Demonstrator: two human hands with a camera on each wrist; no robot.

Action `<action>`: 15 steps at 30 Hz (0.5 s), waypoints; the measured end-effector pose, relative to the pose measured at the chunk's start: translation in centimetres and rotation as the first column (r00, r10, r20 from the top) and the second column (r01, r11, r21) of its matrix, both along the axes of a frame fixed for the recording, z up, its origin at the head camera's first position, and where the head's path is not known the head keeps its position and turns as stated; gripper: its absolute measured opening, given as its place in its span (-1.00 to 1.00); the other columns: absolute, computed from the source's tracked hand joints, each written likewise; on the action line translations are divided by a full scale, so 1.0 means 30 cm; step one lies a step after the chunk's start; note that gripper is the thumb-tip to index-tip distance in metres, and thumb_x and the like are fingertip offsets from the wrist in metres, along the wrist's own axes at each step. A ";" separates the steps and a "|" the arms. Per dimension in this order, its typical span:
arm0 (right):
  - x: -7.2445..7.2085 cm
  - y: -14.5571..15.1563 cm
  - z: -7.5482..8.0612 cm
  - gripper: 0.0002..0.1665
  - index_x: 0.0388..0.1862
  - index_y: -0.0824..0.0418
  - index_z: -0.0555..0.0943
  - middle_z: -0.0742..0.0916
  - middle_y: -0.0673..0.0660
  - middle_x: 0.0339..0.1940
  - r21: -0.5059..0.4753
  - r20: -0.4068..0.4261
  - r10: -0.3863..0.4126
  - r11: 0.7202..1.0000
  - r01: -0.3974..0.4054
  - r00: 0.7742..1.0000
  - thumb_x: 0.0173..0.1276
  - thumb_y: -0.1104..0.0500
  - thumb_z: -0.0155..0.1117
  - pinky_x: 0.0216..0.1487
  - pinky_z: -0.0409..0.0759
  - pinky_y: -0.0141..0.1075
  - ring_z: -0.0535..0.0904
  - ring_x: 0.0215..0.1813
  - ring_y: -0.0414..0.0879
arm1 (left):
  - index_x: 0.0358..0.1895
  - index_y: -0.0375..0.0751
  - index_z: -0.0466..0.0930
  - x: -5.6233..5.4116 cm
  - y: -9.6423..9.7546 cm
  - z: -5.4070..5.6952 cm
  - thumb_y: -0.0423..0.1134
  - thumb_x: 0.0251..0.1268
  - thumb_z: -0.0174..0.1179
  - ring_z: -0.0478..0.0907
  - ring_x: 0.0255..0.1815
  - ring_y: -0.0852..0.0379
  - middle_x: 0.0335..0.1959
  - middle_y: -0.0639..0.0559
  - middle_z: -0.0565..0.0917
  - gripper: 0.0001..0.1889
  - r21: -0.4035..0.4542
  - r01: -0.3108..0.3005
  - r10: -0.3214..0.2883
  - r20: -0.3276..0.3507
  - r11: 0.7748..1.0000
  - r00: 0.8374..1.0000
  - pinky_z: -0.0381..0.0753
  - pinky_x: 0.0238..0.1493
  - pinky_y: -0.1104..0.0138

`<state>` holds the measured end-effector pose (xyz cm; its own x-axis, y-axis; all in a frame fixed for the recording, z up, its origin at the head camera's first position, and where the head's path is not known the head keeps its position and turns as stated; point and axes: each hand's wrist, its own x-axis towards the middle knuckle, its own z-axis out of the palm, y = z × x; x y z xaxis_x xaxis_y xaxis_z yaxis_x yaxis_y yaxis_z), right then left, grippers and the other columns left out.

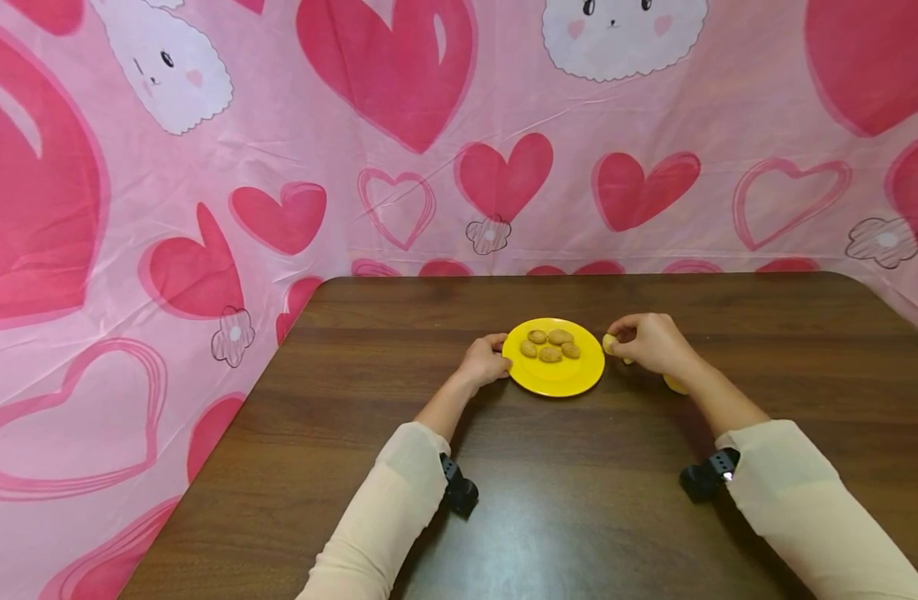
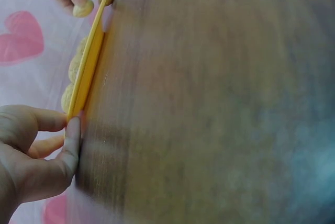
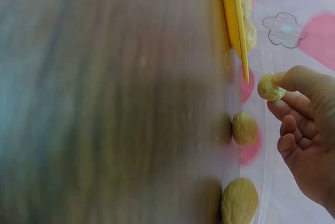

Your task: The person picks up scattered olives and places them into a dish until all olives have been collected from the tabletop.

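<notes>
A round yellow plate (image 1: 554, 385) bears several small tan potatoes (image 1: 551, 354) grouped toward its far half. My left hand (image 1: 484, 362) pinches the plate's left rim; in the left wrist view the thumb (image 2: 74, 137) presses against the edge with fingers on the other side. Just past the right rim, my right hand (image 1: 656, 343) holds one small potato (image 3: 270, 87) between thumb and fingertips. In the right wrist view that potato hangs above the table, close to the plate's edge.
Two more potatoes lie on the brown wooden table (image 1: 564, 500) to the right of the plate: a smaller one (image 3: 245, 128) and a larger one (image 3: 239, 201), partly hidden by the right wrist in the head view. A pink heart-print cloth (image 1: 579, 117) hangs behind the table.
</notes>
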<state>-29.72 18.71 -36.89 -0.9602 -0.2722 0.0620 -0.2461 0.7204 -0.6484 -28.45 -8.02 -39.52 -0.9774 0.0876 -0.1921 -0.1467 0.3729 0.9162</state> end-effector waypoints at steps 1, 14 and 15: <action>-0.001 -0.006 0.000 -0.64 -0.17 0.38 0.62 0.66 0.13 -0.42 -0.004 0.008 0.000 1.000 0.000 1.000 0.14 0.14 0.36 -0.46 0.57 -0.32 0.51 -0.50 -0.06 | 0.29 -0.32 0.31 -0.001 0.001 -0.001 -0.56 0.15 0.09 0.51 -0.17 0.03 -0.07 -0.16 0.48 -0.44 0.001 -0.001 0.001 0.001 1.000 1.000 0.61 -0.19 0.29; -0.012 -0.070 -0.004 -0.68 -0.22 0.39 0.64 0.68 0.14 -0.42 0.071 -0.103 0.076 0.995 -0.069 0.992 0.10 0.19 0.37 -0.44 0.54 -0.35 0.49 -0.39 -0.04 | 0.29 -0.32 0.30 0.001 0.001 0.000 -0.56 0.15 0.09 0.52 -0.16 0.02 -0.06 -0.16 0.48 -0.43 0.014 0.002 -0.002 0.000 1.000 1.000 0.62 -0.20 0.29; -0.012 -0.074 -0.004 -0.68 -0.22 0.39 0.64 0.68 0.14 -0.41 0.068 -0.102 0.080 0.995 -0.074 0.992 0.10 0.19 0.37 -0.44 0.54 -0.35 0.49 -0.39 -0.04 | 0.29 -0.32 0.30 0.001 0.000 0.001 -0.56 0.15 0.09 0.51 -0.15 0.01 -0.05 -0.17 0.47 -0.43 0.013 0.003 -0.003 0.001 1.000 1.000 0.62 -0.19 0.28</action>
<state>-30.08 16.48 -37.02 -0.9255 -0.3516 0.1410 -0.3663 0.7359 -0.5694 -28.41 -8.02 -39.49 -0.9770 0.0934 -0.1917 -0.1461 0.3616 0.9208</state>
